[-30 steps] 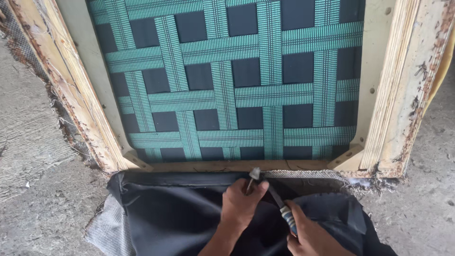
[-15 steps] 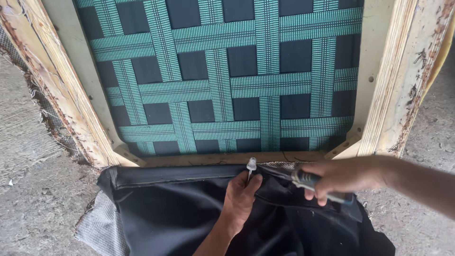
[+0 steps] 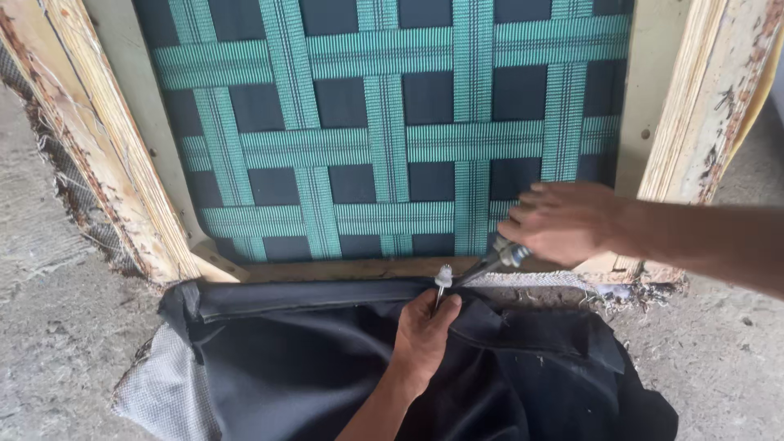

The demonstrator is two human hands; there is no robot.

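— What's the person got hold of down there?

— The left hand (image 3: 423, 335) is closed around a thin metal tool (image 3: 442, 282) that stands nearly upright, its pale tip poking out above the thumb. That grip is tight, fingers wrapped right round the shaft, and the hand rests on the black fabric (image 3: 327, 367) spread over the floor.

— And the other one?

— The right hand (image 3: 563, 220) comes in from the right side, fist closed over the handle of a second tool (image 3: 490, 261), a dark one that slants down and left. Its working end sits just beside the tip of the first tool, though I cannot tell whether the two touch.

— Where is all this happening?

— Right at the lower rail of a wooden frame (image 3: 343, 269), where the folded edge of the fabric meets the wood. The frame is strung with woven green webbing (image 3: 392, 147) over dark backing, and its side pieces are rough and splintered.

— Anything else about?

— A patch of grey mesh lining (image 3: 163, 392) shows at the fabric's left corner, and frayed threads (image 3: 629, 290) hang at the right corner of the frame. Bare concrete floor (image 3: 57, 343) lies all round.
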